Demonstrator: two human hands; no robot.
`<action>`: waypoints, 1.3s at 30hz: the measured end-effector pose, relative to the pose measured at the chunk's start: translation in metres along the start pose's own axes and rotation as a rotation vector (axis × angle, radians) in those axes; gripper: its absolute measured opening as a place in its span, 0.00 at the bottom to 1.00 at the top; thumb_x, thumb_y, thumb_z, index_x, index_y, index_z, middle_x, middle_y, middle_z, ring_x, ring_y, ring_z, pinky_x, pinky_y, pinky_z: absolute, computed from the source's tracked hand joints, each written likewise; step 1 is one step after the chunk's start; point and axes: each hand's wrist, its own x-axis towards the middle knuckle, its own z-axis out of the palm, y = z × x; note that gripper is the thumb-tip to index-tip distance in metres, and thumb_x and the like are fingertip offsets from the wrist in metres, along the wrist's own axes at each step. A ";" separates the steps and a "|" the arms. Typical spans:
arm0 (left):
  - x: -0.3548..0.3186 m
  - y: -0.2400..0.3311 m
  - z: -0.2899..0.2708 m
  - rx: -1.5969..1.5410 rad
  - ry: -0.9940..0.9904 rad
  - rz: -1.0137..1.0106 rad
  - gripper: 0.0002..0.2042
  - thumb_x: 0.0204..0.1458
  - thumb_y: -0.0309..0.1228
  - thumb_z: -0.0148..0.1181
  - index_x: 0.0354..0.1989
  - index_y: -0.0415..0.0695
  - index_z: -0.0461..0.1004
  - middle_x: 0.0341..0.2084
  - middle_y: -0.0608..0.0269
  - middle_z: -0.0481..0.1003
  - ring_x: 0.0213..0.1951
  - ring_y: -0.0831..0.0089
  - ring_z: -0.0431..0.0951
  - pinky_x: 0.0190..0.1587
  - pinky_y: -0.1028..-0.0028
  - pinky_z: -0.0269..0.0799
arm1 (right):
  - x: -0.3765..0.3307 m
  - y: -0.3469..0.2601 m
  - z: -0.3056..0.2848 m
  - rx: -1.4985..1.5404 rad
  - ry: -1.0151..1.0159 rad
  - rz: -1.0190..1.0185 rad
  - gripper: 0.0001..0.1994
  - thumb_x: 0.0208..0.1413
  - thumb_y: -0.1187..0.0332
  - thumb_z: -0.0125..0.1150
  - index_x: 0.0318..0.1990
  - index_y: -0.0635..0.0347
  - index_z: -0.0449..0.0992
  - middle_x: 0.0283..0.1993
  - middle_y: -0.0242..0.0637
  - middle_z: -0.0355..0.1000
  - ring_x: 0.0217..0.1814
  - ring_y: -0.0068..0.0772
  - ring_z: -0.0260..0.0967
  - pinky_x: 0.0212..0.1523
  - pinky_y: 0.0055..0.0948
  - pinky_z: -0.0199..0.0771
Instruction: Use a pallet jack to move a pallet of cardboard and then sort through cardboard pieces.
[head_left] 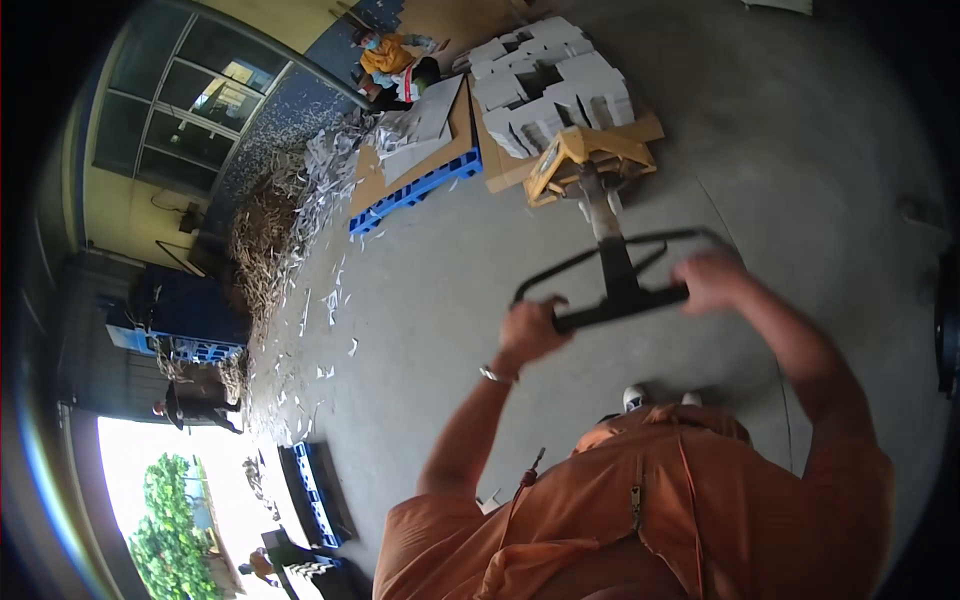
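Note:
Both my hands are wrapped round the black loop handle of a yellow pallet jack. My left hand closes on its left end, with a bracelet at the wrist. At the right end, my right hand grips the bar, its fingertips partly hidden. Beyond the handle, the jack's yellow body meets a load of stacked white cardboard pieces, which rests on a brown sheet. Whether the forks are under that load cannot be seen.
To the left of the load stands a blue pallet with flat sheets on top. A person in yellow sits behind it. Paper and cardboard scraps heap along the wall. Another person is at far left, near more blue pallets.

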 end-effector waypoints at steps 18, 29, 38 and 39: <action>-0.057 -0.012 0.133 -0.083 -0.084 0.048 0.13 0.41 0.42 0.55 0.33 0.49 0.74 0.23 0.56 0.75 0.30 0.58 0.76 0.32 0.63 0.71 | -0.034 -0.008 0.126 -0.009 -0.309 0.051 0.13 0.32 0.59 0.60 0.26 0.56 0.75 0.28 0.42 0.73 0.35 0.43 0.71 0.37 0.37 0.70; -0.062 -0.014 0.141 -0.034 -0.239 0.012 0.17 0.41 0.44 0.55 0.39 0.51 0.72 0.27 0.54 0.75 0.33 0.58 0.76 0.35 0.62 0.71 | -0.036 0.009 0.165 0.003 -0.338 -0.079 0.10 0.36 0.63 0.58 0.29 0.53 0.73 0.29 0.40 0.72 0.36 0.43 0.70 0.37 0.38 0.70; -0.064 -0.024 0.157 -0.173 -0.301 0.131 0.20 0.43 0.46 0.56 0.40 0.46 0.72 0.27 0.57 0.75 0.33 0.58 0.76 0.34 0.61 0.70 | -0.042 0.008 0.187 -0.004 -0.252 -0.083 0.13 0.40 0.56 0.57 0.30 0.53 0.72 0.28 0.39 0.72 0.34 0.42 0.71 0.35 0.40 0.70; -0.065 -0.023 0.137 -0.203 -0.158 0.183 0.22 0.42 0.49 0.56 0.39 0.45 0.72 0.25 0.56 0.75 0.32 0.58 0.76 0.33 0.62 0.69 | -0.040 0.000 0.160 0.082 -0.183 -0.097 0.15 0.39 0.54 0.58 0.32 0.52 0.72 0.29 0.38 0.72 0.35 0.41 0.71 0.35 0.40 0.70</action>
